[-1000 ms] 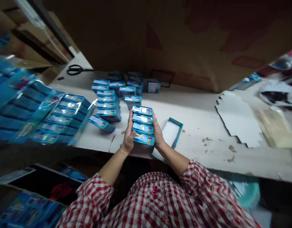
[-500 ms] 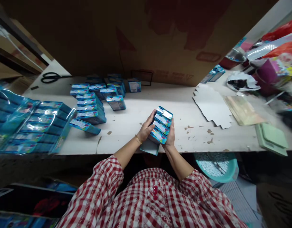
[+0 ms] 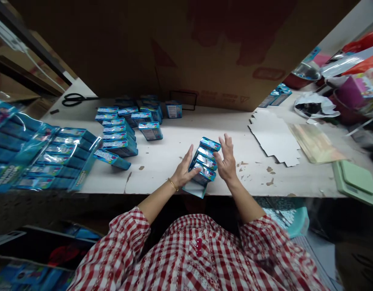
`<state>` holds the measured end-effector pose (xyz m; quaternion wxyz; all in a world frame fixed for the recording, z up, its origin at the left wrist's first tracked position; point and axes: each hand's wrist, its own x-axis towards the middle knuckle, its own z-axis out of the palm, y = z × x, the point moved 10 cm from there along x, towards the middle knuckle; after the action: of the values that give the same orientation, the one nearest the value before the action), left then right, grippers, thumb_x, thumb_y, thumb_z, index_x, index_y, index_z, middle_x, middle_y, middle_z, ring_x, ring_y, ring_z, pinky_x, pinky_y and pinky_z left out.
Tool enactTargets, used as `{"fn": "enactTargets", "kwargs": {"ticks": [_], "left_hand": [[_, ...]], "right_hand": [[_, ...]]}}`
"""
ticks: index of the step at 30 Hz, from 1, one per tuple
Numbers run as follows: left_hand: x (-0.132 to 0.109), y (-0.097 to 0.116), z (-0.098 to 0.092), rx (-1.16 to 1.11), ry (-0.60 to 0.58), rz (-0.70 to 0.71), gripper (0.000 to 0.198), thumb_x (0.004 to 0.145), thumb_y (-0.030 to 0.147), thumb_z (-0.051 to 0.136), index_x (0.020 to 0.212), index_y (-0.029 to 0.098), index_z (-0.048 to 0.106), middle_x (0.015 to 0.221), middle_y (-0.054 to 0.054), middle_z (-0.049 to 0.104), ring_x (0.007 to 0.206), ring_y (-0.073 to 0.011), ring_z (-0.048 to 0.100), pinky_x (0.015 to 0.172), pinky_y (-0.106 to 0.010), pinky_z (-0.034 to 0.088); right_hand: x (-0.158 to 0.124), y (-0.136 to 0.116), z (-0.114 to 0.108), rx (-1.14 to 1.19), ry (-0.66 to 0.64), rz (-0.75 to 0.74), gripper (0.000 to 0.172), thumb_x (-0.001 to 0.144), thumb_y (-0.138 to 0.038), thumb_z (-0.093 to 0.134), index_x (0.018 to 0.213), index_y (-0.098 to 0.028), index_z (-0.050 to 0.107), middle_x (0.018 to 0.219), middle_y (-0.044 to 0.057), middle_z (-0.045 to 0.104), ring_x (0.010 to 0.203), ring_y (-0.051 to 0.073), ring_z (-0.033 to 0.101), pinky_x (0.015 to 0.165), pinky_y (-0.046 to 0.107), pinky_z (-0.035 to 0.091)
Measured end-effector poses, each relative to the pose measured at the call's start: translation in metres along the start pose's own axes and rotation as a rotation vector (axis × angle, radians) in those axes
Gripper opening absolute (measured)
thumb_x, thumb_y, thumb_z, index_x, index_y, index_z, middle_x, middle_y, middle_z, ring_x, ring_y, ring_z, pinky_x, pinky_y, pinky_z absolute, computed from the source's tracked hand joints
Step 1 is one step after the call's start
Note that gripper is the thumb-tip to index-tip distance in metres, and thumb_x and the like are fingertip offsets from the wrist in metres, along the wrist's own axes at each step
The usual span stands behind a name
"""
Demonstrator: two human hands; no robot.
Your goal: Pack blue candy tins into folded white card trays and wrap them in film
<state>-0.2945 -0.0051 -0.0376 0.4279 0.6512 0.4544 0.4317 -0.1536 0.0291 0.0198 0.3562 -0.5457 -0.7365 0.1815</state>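
Note:
A row of several small blue boxes stands in a blue-edged carton tray at the near edge of the table. My left hand steadies the row from its left side, thumb over the nearest box and fingers along the row. On the right, my right hand is open with fingers spread, its thumb close to the boxes; whether it touches them I cannot tell. More blue boxes stand in rows to the left, and one box leans at their near end.
Clear-wrapped packs of blue boxes lie far left, below black scissors. A big cardboard carton walls off the back. To the right are a flat white card, plastic sleeves and a green scale. A turquoise basin sits below.
My right hand has come off the side of the boxes and spread its fingers. My left hand's fingers have straightened along the row. The view has shifted slightly.

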Motion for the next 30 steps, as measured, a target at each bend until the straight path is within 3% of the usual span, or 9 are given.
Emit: {"fn": "enactTargets", "kwargs": {"ticks": [6, 11, 13, 16, 19, 21, 23, 26, 30], "left_hand": [[-0.023, -0.008, 0.008, -0.079, 0.120, -0.119, 0.058, 0.090, 0.043, 0.033, 0.141, 0.017, 0.026, 0.144, -0.010, 0.035, 0.132, -0.0201, 0.033, 0.111, -0.037, 0.025], [-0.037, -0.019, 0.007, -0.085, 0.200, -0.221, 0.063, 0.089, 0.051, 0.030, 0.141, 0.015, 0.025, 0.145, -0.012, 0.033, 0.134, -0.0226, 0.030, 0.112, -0.041, 0.022], [-0.041, -0.013, -0.028, -0.030, 0.343, -0.161, 0.065, 0.089, 0.053, 0.030, 0.141, 0.015, 0.025, 0.147, -0.013, 0.028, 0.136, -0.0222, 0.025, 0.112, -0.039, 0.021], [-0.072, 0.002, -0.131, 0.238, 0.794, -0.049, 0.068, 0.085, 0.052, 0.043, 0.139, 0.014, 0.027, 0.146, -0.016, 0.028, 0.136, -0.0230, 0.023, 0.113, -0.037, 0.018], [-0.119, 0.000, -0.231, 0.521, 1.139, -0.099, 0.069, 0.082, 0.050, 0.050, 0.136, 0.012, 0.030, 0.143, -0.018, 0.030, 0.136, -0.0255, 0.023, 0.113, -0.041, 0.016], [-0.134, -0.018, -0.277, 0.567, 1.173, -0.205, 0.066, 0.081, 0.047, 0.052, 0.134, 0.013, 0.033, 0.141, -0.018, 0.033, 0.134, -0.0260, 0.026, 0.112, -0.042, 0.019], [-0.132, -0.043, -0.302, 0.505, 1.069, -0.274, 0.068, 0.078, 0.047, 0.057, 0.133, 0.014, 0.035, 0.136, -0.018, 0.041, 0.130, -0.0266, 0.034, 0.109, -0.043, 0.024], [-0.118, -0.066, -0.301, 0.380, 0.885, -0.271, 0.071, 0.072, 0.047, 0.064, 0.130, 0.014, 0.040, 0.128, -0.016, 0.050, 0.121, -0.0260, 0.045, 0.105, -0.041, 0.032], [-0.117, -0.073, -0.288, 0.289, 0.912, -0.246, 0.064, 0.077, 0.051, 0.057, 0.128, 0.016, 0.043, 0.126, -0.014, 0.052, 0.119, -0.0243, 0.048, 0.102, -0.040, 0.036]], "right_hand": [[0.018, 0.001, 0.037, -0.160, -0.390, -0.210, 0.040, 0.091, -0.033, 0.034, 0.126, -0.025, 0.052, 0.133, 0.007, 0.050, 0.120, 0.021, 0.047, 0.104, 0.041, 0.036], [0.012, 0.007, 0.035, -0.219, -0.517, -0.338, 0.043, 0.091, -0.038, 0.035, 0.131, -0.026, 0.046, 0.144, 0.007, 0.035, 0.135, 0.027, 0.027, 0.106, 0.057, 0.023], [0.010, -0.011, 0.020, -0.259, -0.427, -0.388, 0.048, 0.089, -0.040, 0.041, 0.136, -0.027, 0.039, 0.146, 0.008, 0.030, 0.137, 0.029, 0.019, 0.105, 0.063, 0.019], [-0.011, -0.064, -0.005, -0.166, -0.219, -0.521, 0.056, 0.087, -0.030, 0.049, 0.140, -0.028, 0.030, 0.146, 0.008, 0.031, 0.136, 0.026, 0.024, 0.107, 0.054, 0.027], [-0.054, -0.119, 0.002, 0.019, -0.231, -0.671, 0.053, 0.085, -0.019, 0.052, 0.135, -0.030, 0.039, 0.140, 0.005, 0.041, 0.131, 0.023, 0.035, 0.105, 0.047, 0.036], [-0.078, -0.146, 0.029, 0.144, -0.347, -0.717, 0.047, 0.085, -0.017, 0.051, 0.131, -0.029, 0.045, 0.137, 0.005, 0.046, 0.128, 0.021, 0.040, 0.102, 0.044, 0.040], [-0.085, -0.161, 0.068, 0.267, -0.457, -0.675, 0.041, 0.087, -0.021, 0.048, 0.127, -0.028, 0.048, 0.135, 0.006, 0.047, 0.126, 0.019, 0.042, 0.101, 0.042, 0.041], [-0.059, -0.163, 0.138, 0.438, -0.511, -0.424, 0.043, 0.088, -0.033, 0.047, 0.130, -0.024, 0.046, 0.137, 0.008, 0.045, 0.127, 0.019, 0.041, 0.103, 0.042, 0.039], [-0.007, -0.155, 0.235, 0.578, -0.498, -0.009, 0.069, 0.082, -0.054, 0.047, 0.140, -0.022, 0.030, 0.144, 0.009, 0.035, 0.133, 0.024, 0.032, 0.106, 0.045, 0.032]]}}
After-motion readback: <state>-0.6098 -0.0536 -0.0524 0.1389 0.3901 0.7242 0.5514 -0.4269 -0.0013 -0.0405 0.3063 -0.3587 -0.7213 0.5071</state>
